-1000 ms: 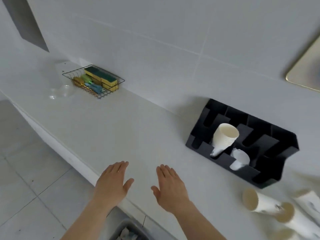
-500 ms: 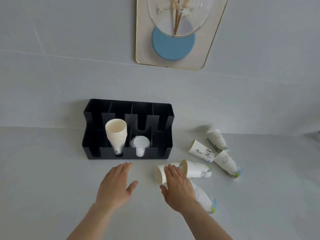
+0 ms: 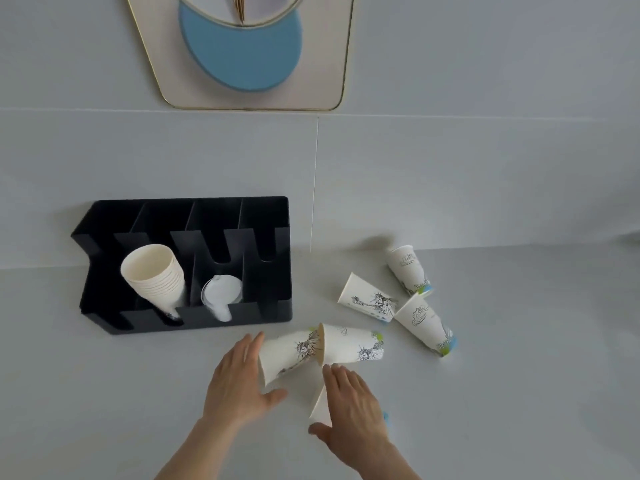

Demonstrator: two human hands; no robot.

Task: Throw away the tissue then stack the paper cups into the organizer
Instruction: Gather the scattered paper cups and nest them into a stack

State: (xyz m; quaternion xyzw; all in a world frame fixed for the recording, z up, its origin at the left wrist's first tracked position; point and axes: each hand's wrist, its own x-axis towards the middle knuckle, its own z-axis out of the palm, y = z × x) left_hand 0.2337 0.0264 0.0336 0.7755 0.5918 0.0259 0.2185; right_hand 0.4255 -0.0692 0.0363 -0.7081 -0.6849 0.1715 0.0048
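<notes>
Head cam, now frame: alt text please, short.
Two open hands reach for tipped paper cups on a grey counter: left hand beside one cup, right hand over another. A black organizer behind holds a cup stack.

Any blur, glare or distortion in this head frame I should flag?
Head view: soft, even light, no glare; faint shadows behind the organizer and farthest cup; wide-angle bending at the edges; both hands and the cups slightly soft.
</notes>
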